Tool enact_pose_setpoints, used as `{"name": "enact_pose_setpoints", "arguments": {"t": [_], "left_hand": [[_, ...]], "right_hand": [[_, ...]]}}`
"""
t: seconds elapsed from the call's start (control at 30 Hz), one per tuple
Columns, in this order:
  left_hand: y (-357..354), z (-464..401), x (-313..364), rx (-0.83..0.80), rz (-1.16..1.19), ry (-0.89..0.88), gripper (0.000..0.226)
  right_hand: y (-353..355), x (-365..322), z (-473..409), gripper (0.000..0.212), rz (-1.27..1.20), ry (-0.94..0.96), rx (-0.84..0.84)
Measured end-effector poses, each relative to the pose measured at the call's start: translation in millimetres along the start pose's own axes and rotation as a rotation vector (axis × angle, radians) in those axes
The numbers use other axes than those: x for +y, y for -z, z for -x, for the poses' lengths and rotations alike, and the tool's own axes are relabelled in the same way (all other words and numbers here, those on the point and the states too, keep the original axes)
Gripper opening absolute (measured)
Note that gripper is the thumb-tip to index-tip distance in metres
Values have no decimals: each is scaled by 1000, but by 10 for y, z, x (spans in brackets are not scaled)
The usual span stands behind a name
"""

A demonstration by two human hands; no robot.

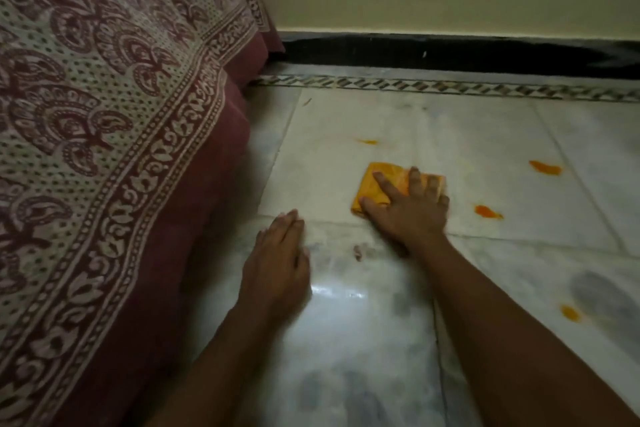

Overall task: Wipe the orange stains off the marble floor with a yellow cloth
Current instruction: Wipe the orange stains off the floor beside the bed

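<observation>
A folded yellow cloth [377, 184] lies flat on the white marble floor [346, 322]. My right hand [410, 210] presses down on it with fingers spread, covering its near right part. My left hand [277, 270] rests flat on the floor to the left, fingers together, holding nothing. Orange stains mark the floor: a small one [367, 141] beyond the cloth, a larger one [545, 168] to the right, another [487, 211] right of my hand, and one [570, 313] nearer me on the right.
A bed draped in a maroon and cream patterned cloth [104, 149] fills the left side, its hem reaching the floor. A black skirting [450, 52] and cream wall run along the back, with a patterned tile border [450, 85] below. A small dark speck [358, 251] lies between my hands.
</observation>
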State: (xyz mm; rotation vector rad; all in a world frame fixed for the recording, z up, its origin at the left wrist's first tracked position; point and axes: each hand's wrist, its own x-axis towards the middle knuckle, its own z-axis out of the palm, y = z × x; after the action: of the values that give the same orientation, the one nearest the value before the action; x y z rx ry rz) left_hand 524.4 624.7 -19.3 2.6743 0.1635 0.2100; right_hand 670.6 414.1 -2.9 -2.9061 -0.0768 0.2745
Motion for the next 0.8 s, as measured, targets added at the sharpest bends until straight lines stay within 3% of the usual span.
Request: {"name": "enact_pose_setpoints", "arguments": {"t": [0.13,0.2,0.3,0.4,0.53,0.67,0.8], "left_hand": [[-77,-604,238,-110,-17,-23,76],[-208,-771,315,-84,-77,0,77],[-355,-777,358,18,-177,3,75],[-396,-800,321,63,-154,11,67],[-425,-830,324,76,-142,44,62],[-356,-843,339,57,-143,52,60],[-388,-858,319,46,-166,50,61]], "right_hand": [[4,307,186,75,55,234,14],[28,578,309,77,63,278,31],[169,730,-70,82,71,83,82],[261,308,-768,81,-29,-122,43],[197,-227,-1194,74,3,5,11],[212,159,-770,75,38,236,5],[255,331,-858,78,38,10,97]]}}
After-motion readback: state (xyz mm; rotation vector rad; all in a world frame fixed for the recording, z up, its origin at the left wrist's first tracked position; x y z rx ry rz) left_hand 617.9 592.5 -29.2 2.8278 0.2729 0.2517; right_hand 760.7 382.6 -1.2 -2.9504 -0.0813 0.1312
